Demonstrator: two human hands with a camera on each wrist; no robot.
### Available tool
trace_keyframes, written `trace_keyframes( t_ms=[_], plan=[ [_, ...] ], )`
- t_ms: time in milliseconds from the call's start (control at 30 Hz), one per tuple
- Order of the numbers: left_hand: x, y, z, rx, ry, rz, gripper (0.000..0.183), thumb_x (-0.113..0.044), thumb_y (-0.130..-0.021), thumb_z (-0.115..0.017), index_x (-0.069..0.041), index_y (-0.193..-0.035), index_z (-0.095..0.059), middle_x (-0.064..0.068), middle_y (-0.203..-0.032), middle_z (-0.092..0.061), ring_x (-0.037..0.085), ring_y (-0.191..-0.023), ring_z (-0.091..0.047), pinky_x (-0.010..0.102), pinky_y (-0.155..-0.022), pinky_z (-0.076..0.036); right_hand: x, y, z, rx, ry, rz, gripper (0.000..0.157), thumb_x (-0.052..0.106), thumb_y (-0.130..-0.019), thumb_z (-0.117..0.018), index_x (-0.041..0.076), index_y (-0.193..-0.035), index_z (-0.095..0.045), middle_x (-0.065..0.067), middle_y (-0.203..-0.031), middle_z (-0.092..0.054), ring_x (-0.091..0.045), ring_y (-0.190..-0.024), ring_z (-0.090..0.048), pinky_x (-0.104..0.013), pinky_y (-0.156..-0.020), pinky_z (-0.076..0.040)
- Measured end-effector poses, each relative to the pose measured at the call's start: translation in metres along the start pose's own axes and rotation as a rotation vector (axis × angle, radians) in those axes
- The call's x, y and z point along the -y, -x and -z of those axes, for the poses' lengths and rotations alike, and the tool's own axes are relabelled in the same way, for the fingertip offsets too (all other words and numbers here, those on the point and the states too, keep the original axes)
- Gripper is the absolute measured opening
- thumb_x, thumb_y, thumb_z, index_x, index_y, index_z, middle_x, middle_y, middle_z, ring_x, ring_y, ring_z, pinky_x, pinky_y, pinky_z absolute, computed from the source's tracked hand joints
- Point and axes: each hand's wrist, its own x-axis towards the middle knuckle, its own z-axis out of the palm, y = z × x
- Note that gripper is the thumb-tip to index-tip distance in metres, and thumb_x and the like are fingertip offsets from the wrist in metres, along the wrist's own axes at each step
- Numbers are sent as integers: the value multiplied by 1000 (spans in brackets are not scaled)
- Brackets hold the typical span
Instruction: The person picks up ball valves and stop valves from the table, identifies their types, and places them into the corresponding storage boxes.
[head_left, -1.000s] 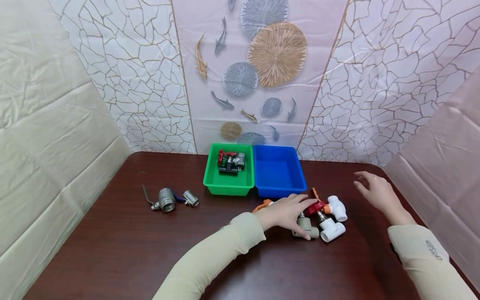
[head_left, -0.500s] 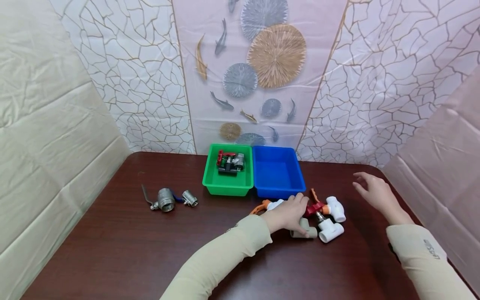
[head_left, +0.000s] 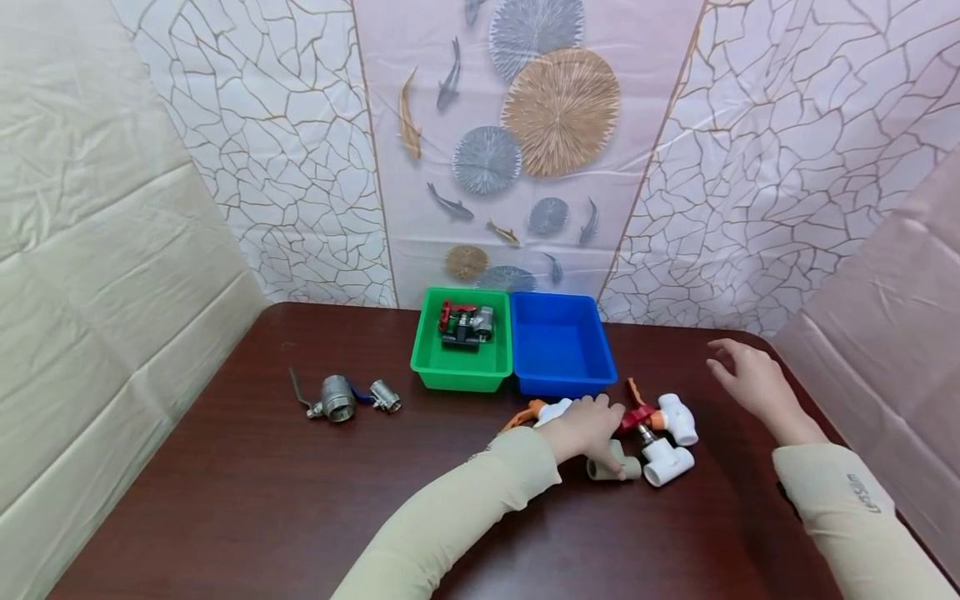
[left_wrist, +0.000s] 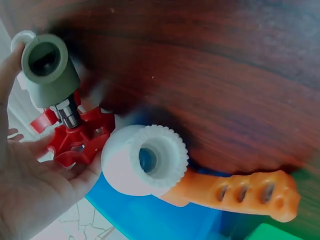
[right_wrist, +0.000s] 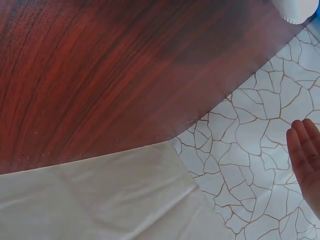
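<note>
In the head view my left hand [head_left: 588,427] reaches over a grey-green stop valve [head_left: 615,467] lying on the table. The left wrist view shows my thumb against the valve's tee body [left_wrist: 52,82] and my fingers curled behind its red handwheel [left_wrist: 80,137]. Beside this hand lies a white ball valve [left_wrist: 135,160] with an orange lever [left_wrist: 245,195]. To its right are a white stop valve [head_left: 667,462] with a red handle and another white valve [head_left: 677,419] with an orange lever. My right hand [head_left: 757,387] hovers at the right, fingers relaxed, holding nothing.
A green bin [head_left: 461,379] holding several valves stands at the back, touching a blue bin [head_left: 566,387] on its right. On the left lie a large metal ball valve [head_left: 337,400] and a smaller one [head_left: 386,397] with a blue lever. Patterned cloth walls [head_left: 300,167] enclose the table.
The left hand's spread fingers have drawn in around the grey-green valve, and the hand has shifted slightly. The right hand stays nearly still. The head view has moved a little.
</note>
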Motion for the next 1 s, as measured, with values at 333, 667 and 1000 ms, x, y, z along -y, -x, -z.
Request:
trace_keyframes(
  t_ms=[333, 667, 1000],
  plan=[
    [-9, -2, 16, 159, 3, 60, 58, -54, -58, -72, -28, -106, -52, -4, -107, -48, 11, -89, -47, 22, -68, -42, 4, -3, -2, 20, 25, -29, 31, 7, -81, -56, -7, -108, -52, -28, -90, -59, -37, -74, -55, -48, -61, -40],
    [-14, -3, 12, 135, -87, 41, 65, -63, -55, -69, -26, -105, -51, -6, -103, -48, 9, -85, -45, 21, -67, -42, 6, -4, -3, 24, 24, -28, 33, 6, -79, -58, -7, -108, -52, -27, -87, -59, -37, -73, -56, -48, -60, -41],
    [-10, 4, -2, 20, -137, 39, 75, -71, -54, -63, -21, -109, -45, -4, -102, -47, 11, -87, -45, 20, -68, -41, 10, -6, -3, 2, 12, -47, 40, 2, -76, -60, -7, -113, -47, -29, -91, -58, -40, -77, -55, -51, -64, -40]
  ],
)
